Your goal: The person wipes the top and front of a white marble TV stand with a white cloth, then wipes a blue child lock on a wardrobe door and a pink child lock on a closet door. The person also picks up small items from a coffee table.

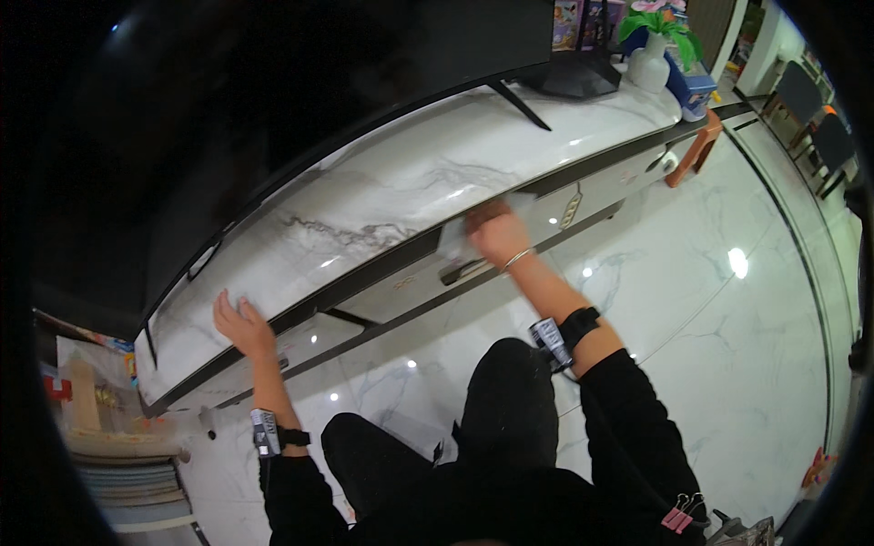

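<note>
My right hand (500,237) is curled around a pale, thin cloth or wipe (451,239) at the front of a TV cabinet, just below its top edge. Motion blurs both hand and cloth, so the material is uncertain. The cabinet's white marbled top (382,198) runs diagonally before me, with grey-white drawer fronts (403,286) underneath. Near the left end, my left hand (246,329) is at the front edge of that top, fingers spread and holding nothing. A large black television (328,75) stands on the cabinet on thin splayed legs (522,106).
A white vase with green leaves (649,65) and a blue box (693,85) occupy the cabinet's right end. An orange plastic stool (696,150) stands beside it. Dark chairs (792,89) are farther right. Stacked items (130,478) lie at lower left. The floor (689,300) is glossy tile.
</note>
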The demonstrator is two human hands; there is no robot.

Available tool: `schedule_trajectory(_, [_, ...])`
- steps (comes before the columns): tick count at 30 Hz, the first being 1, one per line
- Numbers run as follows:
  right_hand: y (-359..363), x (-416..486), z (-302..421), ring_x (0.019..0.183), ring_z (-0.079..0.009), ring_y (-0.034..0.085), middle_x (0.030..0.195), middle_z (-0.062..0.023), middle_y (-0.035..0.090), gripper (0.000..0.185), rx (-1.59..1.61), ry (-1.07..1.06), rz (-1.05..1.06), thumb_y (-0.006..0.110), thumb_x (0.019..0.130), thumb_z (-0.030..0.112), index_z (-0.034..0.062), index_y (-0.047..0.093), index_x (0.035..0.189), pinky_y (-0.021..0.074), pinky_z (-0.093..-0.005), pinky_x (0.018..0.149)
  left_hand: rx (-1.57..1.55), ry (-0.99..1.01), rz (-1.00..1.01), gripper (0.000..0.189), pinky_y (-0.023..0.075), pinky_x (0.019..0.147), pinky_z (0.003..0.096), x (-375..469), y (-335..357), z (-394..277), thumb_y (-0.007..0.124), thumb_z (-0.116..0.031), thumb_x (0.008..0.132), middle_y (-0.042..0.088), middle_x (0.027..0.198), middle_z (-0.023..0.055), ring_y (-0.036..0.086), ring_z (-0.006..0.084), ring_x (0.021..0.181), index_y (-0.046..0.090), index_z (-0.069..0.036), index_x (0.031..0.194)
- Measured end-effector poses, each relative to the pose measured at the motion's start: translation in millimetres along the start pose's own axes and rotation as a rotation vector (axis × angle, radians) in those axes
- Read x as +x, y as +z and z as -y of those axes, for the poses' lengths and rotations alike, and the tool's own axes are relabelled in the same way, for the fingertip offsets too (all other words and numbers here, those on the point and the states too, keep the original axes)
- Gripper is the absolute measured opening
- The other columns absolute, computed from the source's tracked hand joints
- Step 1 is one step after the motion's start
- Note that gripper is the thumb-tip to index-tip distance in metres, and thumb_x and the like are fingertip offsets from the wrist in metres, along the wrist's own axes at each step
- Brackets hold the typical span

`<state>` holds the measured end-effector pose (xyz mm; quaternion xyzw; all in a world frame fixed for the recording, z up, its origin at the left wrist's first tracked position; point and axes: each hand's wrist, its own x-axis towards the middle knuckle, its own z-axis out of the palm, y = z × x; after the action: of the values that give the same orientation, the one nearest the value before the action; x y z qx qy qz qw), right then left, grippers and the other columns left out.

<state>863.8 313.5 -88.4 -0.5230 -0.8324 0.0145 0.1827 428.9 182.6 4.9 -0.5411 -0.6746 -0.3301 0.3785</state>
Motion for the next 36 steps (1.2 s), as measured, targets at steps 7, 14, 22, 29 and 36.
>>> schedule_trajectory(7, [-5.8,15.9,-67.7,0.101,-0.0294,0.057,0.102,-0.0135,0.066,0.032,-0.067,0.177,-0.103,0.051,0.085,0.031,0.0061,0.068,0.097,0.0356,-0.0396,0.099,-0.572,0.545,0.575,0.031,0.0452,0.086,0.0425,-68.4,-4.1,-166.7,0.066,-0.017,0.073,0.060,0.103,0.0123,0.056,0.0314,0.102,0.059,-0.005,0.102])
schedule_trajectory(14, [-10.5,11.9,-64.9,0.104,-0.0279,0.056,0.101,-0.0123,0.066,0.031,-0.073,0.118,-0.275,0.053,0.081,0.029,0.0061,0.067,0.096,0.0346,-0.0412,0.100,-0.376,0.478,0.724,0.054,0.0345,0.102,0.0392,-46.9,47.5,-282.6,0.052,-0.039,0.087,0.049,0.130,0.0120,0.047,0.0282,0.119,0.048,-0.002,0.126])
schedule_trajectory(22, [-15.3,12.2,-64.0,0.103,-0.0271,0.056,0.099,-0.0116,0.066,0.030,0.006,0.096,-0.308,0.052,0.082,0.027,0.0086,0.068,0.098,0.0342,-0.0408,0.100,-0.191,0.268,0.984,0.069,0.0263,0.107,0.0459,-54.9,61.5,-286.3,0.043,-0.054,0.088,0.045,0.133,0.0175,0.039,0.0324,0.125,0.044,0.000,0.130])
schedule_trajectory(29, [-11.8,11.2,-68.0,0.102,-0.0270,0.057,0.099,-0.0110,0.067,0.031,-0.026,0.170,-0.227,0.051,0.082,0.028,0.0095,0.068,0.098,0.0332,-0.0406,0.102,-0.251,0.387,0.731,0.075,0.0229,0.108,0.0483,-64.7,32.6,-226.6,0.055,-0.047,0.083,0.037,0.138,0.0187,0.033,0.0371,0.127,0.033,0.001,0.136])
schedule_trajectory(36, [2.9,10.8,-31.7,0.101,-0.0307,0.057,0.098,-0.0131,0.066,0.025,-0.072,0.136,-0.428,0.054,0.079,0.025,0.0078,0.069,0.091,0.0338,-0.0423,0.101,-0.182,0.376,0.728,0.070,0.0222,0.108,0.0498,-69.6,28.3,-198.7,0.052,-0.043,0.086,0.035,0.138,0.0194,0.034,0.0381,0.126,0.034,0.002,0.136])
